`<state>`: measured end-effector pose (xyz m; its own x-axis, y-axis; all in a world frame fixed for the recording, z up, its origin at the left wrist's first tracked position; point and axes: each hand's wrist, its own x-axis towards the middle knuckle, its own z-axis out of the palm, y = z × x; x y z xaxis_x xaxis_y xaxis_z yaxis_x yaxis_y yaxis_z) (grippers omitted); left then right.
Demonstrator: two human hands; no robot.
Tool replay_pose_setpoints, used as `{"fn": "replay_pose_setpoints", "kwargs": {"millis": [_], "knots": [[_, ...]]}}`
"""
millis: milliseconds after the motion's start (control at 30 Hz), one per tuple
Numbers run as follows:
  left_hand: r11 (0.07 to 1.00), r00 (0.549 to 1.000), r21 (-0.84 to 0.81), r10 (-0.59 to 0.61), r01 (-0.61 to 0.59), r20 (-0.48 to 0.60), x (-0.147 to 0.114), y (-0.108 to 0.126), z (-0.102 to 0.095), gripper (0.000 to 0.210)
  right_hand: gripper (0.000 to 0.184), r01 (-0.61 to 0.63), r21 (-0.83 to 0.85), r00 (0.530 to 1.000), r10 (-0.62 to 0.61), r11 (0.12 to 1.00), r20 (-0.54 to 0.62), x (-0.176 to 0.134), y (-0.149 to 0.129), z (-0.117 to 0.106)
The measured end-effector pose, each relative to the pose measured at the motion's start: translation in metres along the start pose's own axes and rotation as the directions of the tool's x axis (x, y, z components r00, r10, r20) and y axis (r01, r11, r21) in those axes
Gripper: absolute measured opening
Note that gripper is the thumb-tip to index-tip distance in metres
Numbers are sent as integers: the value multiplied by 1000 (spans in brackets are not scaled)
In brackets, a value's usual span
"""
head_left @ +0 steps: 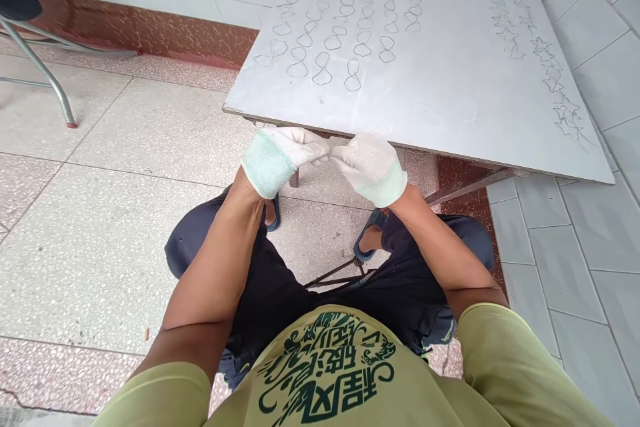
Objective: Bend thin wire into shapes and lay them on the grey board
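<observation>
At far left we have a metal chair leg [57,90], and then our gloved left hand [287,150], fingers pressed together at the front edge of the bench [450,93], where figure-eight wires [353,75] lie in rows beyond. Our gloved right hand [369,163] meets it fingertip to fingertip, its fingers also pressed together, though we cannot tell what either pinches; star-shaped wires [553,73] lie along the bench's right side.
</observation>
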<state>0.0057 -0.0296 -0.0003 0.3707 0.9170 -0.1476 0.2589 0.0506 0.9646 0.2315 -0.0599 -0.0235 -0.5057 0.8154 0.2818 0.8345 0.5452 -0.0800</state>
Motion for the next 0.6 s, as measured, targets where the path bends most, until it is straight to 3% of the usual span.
{"fn": "replay_pose_setpoints", "kwargs": {"millis": [167, 333, 600], "knots": [[994, 998, -109, 17, -23, -58, 2, -5, 4, 32, 49, 11, 10, 1000, -11, 1000, -6, -1, 1, 0], [985, 999, -171, 34, -35, -9, 7, -12, 0, 50, 47, 69, 75, 997, -72, 995, 35, 3, 3, -6], [993, 999, -118, -31, 28, -27, 9, -13, 6, 36, 45, 35, 181, 993, -54, 983, 103, 4, 3, -11]]}}
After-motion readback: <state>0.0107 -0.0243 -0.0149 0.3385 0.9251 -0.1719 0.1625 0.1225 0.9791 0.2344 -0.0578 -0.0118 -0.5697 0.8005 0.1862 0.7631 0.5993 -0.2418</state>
